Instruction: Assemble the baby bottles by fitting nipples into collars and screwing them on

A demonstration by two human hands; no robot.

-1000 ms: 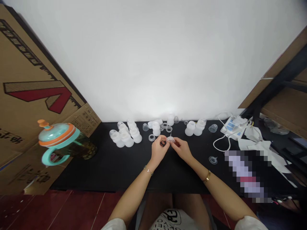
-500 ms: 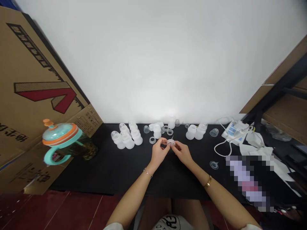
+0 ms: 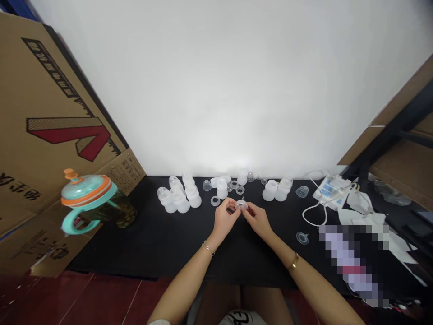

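Between my fingertips is a white bottle collar ring [image 3: 241, 204] with a clear nipple tip poking up through it. My left hand [image 3: 224, 218] pinches its left side, and my right hand [image 3: 257, 219] grips it from the right, both just above the black table. Past my left fingers lie a loose collar ring [image 3: 215, 200] and an open white baby bottle [image 3: 222, 188]. More loose rings [image 3: 240, 190] rest straight beyond my hands. A clear silicone nipple [image 3: 302, 238] lies on the table to the right of my right wrist.
Several capped baby bottles [image 3: 180, 200] cluster to the left. Two bottles [image 3: 270, 190] stand at the right, with a clear cap [image 3: 302, 192] beyond. A white power strip [image 3: 329, 192] with cables lies farther right. A teal-handled jug [image 3: 88, 194] stands left beside a cardboard box [image 3: 61, 135].
Both hands keep hold of the collar ring in nearly the same spot, with only slight finger movement. The whole view has shifted a little with the head.
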